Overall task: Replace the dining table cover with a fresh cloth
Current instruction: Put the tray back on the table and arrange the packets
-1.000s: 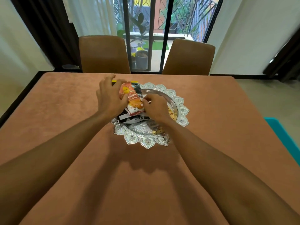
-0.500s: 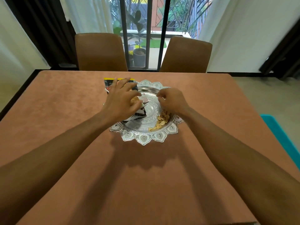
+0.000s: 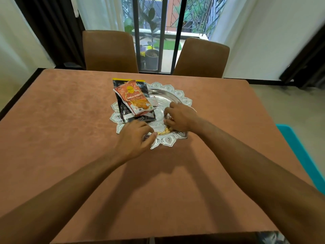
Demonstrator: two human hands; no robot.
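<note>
The left hand (image 3: 135, 138) curls round the near rim of the scalloped silver metal tray (image 3: 177, 93). The right hand (image 3: 181, 117) curls its fingers inside the tray's right side over pale snack pieces (image 3: 162, 132); whether it is pinching any I cannot tell. Beneath the tray the soft brown table cover (image 3: 70, 120) lies flat. It is probably light and limp, best pinched at a corner once the tray is off.

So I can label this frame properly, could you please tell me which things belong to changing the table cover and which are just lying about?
Job: brown table cover; silver tray on it; snack packets on the tray; left hand and right hand at the tray.
Lying about: left chair; right chair; potted plant outside; teal object at right.
</note>
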